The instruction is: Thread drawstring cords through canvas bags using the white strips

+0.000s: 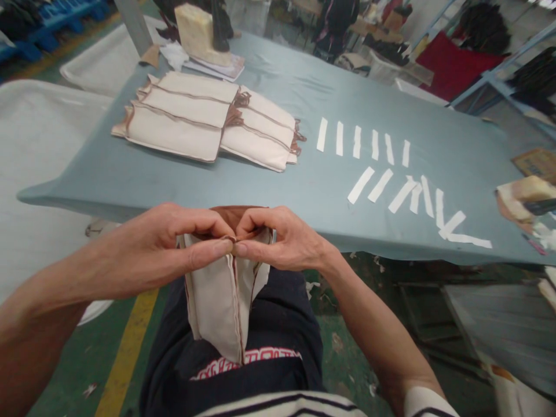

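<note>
Over my lap hangs a cream fabric pouch (212, 307) with brown-edged seams and a brown inner lining at its top. My left hand (186, 237) pinches the pouch's upper rim between thumb and forefinger. Right beside it, my right hand (278, 237) pinches the same rim at the central seam, so both thumb tips nearly touch. The pouch's opening faces the table edge, and its lower end hangs down in a point. Fingers cover part of the rim.
A table with a blue-green cover (278, 197) stands ahead. On it lie stacked cream fabric pieces (182, 116) with brown trim, several white strips (358, 185), and a yellowish foam block (197, 32) at the back. White tubs (39, 139) stand at left; a grey-topped stand (490, 324) is at lower right.
</note>
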`<state>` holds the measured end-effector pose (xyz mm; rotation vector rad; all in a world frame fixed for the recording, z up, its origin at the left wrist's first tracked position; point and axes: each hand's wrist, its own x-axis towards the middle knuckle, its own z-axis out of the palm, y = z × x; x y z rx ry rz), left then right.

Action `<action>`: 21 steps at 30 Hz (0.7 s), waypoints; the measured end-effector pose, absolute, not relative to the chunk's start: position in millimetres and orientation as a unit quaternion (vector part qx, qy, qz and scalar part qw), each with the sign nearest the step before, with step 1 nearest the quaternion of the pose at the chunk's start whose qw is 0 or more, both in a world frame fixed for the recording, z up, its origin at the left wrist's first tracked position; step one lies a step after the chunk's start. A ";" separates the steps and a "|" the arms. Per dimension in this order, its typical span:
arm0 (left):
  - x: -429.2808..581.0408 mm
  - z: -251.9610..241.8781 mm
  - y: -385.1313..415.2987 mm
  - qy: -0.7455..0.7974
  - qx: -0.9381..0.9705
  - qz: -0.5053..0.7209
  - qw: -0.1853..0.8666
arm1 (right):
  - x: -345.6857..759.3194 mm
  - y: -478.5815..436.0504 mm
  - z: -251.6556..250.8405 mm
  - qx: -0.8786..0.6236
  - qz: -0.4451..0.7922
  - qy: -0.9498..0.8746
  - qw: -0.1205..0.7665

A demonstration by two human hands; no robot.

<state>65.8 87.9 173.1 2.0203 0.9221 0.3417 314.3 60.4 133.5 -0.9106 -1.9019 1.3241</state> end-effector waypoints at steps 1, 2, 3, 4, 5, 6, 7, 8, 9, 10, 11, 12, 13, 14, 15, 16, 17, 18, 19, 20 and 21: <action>66.2 173.1 89.0 0.352 0.816 0.133 0.439 | 315.7 61.7 133.9 -0.339 0.515 -0.724 0.309; 66.4 172.9 90.3 0.338 0.821 0.129 0.442 | 317.1 62.9 134.3 -0.335 0.522 -0.724 0.301; 66.4 172.5 91.8 0.331 0.825 0.126 0.441 | 318.4 63.8 134.6 -0.334 0.525 -0.724 0.298; 66.1 171.8 93.3 0.331 0.827 0.124 0.438 | 319.5 64.5 134.8 -0.330 0.529 -0.724 0.295; 65.6 170.8 94.8 0.329 0.829 0.119 0.437 | 320.4 64.9 135.0 -0.328 0.532 -0.723 0.294; 64.9 169.7 96.2 0.322 0.831 0.115 0.438 | 321.1 65.1 135.2 -0.325 0.535 -0.722 0.294; 64.2 168.3 97.5 0.315 0.833 0.111 0.441 | 321.6 65.0 135.4 -0.325 0.535 -0.722 0.294; 63.6 167.0 98.6 0.312 0.834 0.107 0.442 | 321.9 64.7 135.8 -0.327 0.535 -0.722 0.293; 63.4 165.8 99.4 0.311 0.835 0.103 0.442 | 321.9 64.2 136.5 -0.329 0.534 -0.722 0.292; 63.4 164.9 100.0 0.312 0.835 0.099 0.441 | 321.6 63.5 137.6 -0.335 0.533 -0.722 0.287; 63.9 164.3 100.4 0.316 0.834 0.095 0.442 | 320.9 62.6 139.0 -0.343 0.529 -0.723 0.282; 64.8 164.3 100.6 0.320 0.831 0.094 0.445 | 319.9 61.4 140.8 -0.352 0.523 -0.725 0.278; 66.1 164.8 100.4 0.322 0.827 0.094 0.452 | 318.3 59.9 142.9 -0.364 0.514 -0.728 0.272; 67.5 165.9 99.9 0.323 0.821 0.095 0.460 | 316.4 58.0 145.1 -0.379 0.500 -0.730 0.270; 69.1 167.4 99.0 0.326 0.816 0.098 0.468 | 314.1 55.8 147.4 -0.396 0.485 -0.732 0.269; 70.8 169.4 97.6 0.330 0.811 0.104 0.472 | 311.4 53.2 149.6 -0.416 0.467 -0.732 0.270; 72.5 171.4 95.6 0.337 0.807 0.110 0.473 | 308.4 50.2 151.7 -0.435 0.449 -0.731 0.272; 74.0 173.5 93.1 0.344 0.804 0.115 0.471 | 305.4 47.0 153.6 -0.455 0.429 -0.731 0.274; 75.3 175.3 90.2 0.354 0.802 0.118 0.466 | 302.3 43.7 155.4 -0.471 0.409 -0.731 0.276; 76.3 176.5 86.9 0.364 0.801 0.123 0.459 | 299.3 40.5 156.9 -0.484 0.388 -0.733 0.279; 77.0 177.0 83.5 0.372 0.801 0.125 0.453 | 296.4 37.5 158.0 -0.492 0.370 -0.736 0.283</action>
